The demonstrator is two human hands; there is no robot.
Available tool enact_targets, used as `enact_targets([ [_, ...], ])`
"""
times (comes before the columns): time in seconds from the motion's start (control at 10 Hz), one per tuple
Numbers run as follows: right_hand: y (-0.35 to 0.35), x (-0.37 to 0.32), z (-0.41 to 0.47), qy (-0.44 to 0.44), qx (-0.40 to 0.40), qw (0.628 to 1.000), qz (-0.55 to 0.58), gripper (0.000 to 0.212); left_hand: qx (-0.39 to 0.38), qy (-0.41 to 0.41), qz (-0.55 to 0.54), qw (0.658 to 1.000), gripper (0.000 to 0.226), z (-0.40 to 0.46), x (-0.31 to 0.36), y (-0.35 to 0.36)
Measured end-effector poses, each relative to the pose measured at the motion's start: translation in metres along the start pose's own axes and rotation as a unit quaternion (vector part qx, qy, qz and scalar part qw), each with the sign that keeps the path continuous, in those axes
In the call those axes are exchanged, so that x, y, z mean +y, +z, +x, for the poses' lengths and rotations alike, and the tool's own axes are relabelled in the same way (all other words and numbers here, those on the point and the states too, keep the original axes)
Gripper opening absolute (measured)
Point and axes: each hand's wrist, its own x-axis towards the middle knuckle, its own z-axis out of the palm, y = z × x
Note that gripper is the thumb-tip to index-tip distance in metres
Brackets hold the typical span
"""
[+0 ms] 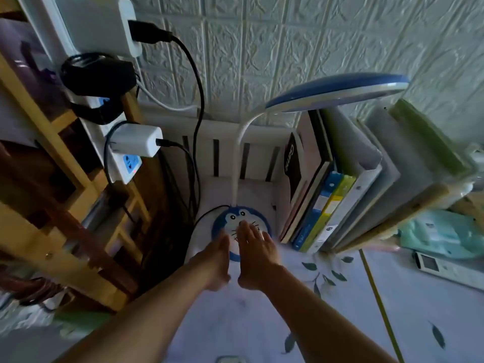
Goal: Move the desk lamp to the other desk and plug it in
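Our hands, left (218, 254) and right (255, 246), are spread flat at the lamp (237, 218) base, holding nothing. The right lies over it, nearer; the neck rises straight beyond our fingers.

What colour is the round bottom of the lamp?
The lamp base is blue with a white cartoon face, seen in the head view.

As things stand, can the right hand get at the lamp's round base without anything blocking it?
Probably yes. The right hand already lies open over the round lamp base, fingers on its cartoon face. The upright books stand off to the right, and the left hand sits alongside, not across the path.
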Motion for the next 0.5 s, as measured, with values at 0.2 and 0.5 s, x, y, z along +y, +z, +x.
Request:
enact_targets([
  [0.2,-0.007,0.002,0.004,-0.009,-0.032,0.999,-0.033,0.106,0.01,0.017,0.024,1.0,0.093,-0.001,-0.001,0.0],
  [0.5,-0.01,0.005,-0.034,0.034,-0.045,0.997,0.057,0.119,0.036,-0.008,0.024,0.999,0.098,-0.031,-0.004,-0.009],
])
